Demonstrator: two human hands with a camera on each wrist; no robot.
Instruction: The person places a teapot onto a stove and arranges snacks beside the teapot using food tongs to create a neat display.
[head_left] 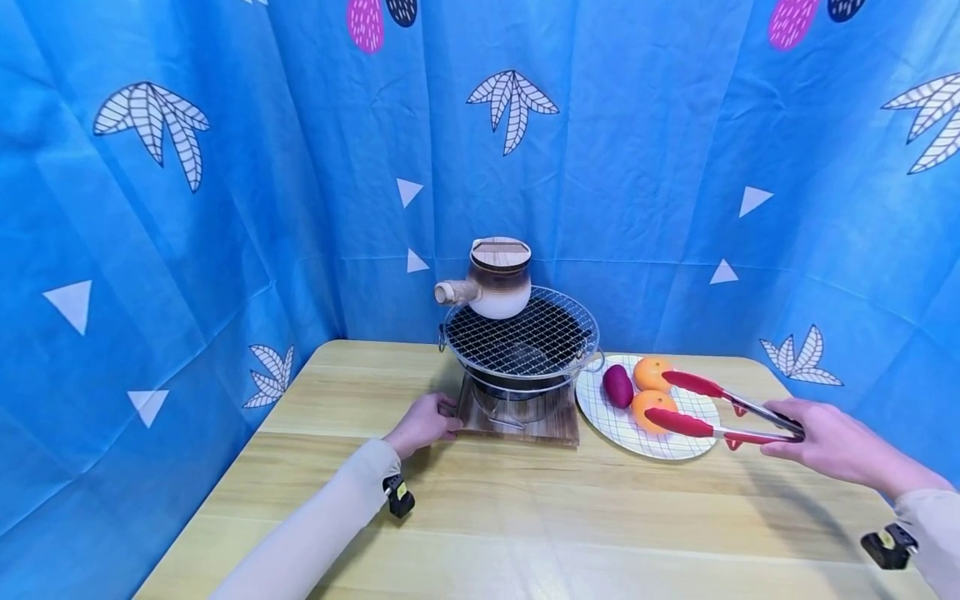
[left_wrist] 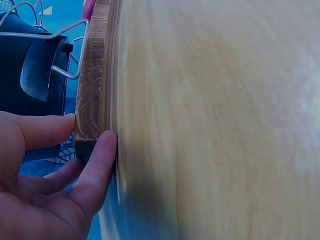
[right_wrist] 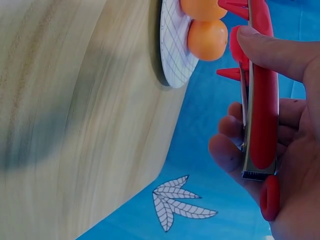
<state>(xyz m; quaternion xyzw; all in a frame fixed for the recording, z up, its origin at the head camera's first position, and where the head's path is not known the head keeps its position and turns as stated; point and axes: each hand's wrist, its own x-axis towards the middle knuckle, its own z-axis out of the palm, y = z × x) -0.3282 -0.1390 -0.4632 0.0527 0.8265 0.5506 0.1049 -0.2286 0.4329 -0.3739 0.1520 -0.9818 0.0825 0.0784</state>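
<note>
My right hand [head_left: 832, 442] grips red-and-steel tongs [head_left: 693, 423], its thumb on the red handle in the right wrist view. The tongs' arms are spread, their red tips over two oranges [head_left: 652, 412] on a checked plate [head_left: 686, 450]. A purple sweet potato [head_left: 618, 387] lies to the left of the oranges. With thumb and fingers, my left hand [head_left: 423, 427] pinches the near left corner of a dark wooden board [left_wrist: 91, 85]. On that board stands a black grill stove [head_left: 517, 383] topped by a round wire rack [head_left: 525, 342].
A brown-and-white pot [head_left: 501, 292] with a wooden lid and side handle sits at the back left of the rack. Wire loops [head_left: 592, 362] stick out from the rack's sides. Blue patterned curtains [head_left: 637, 167] hang behind and beside the wooden table [head_left: 510, 533].
</note>
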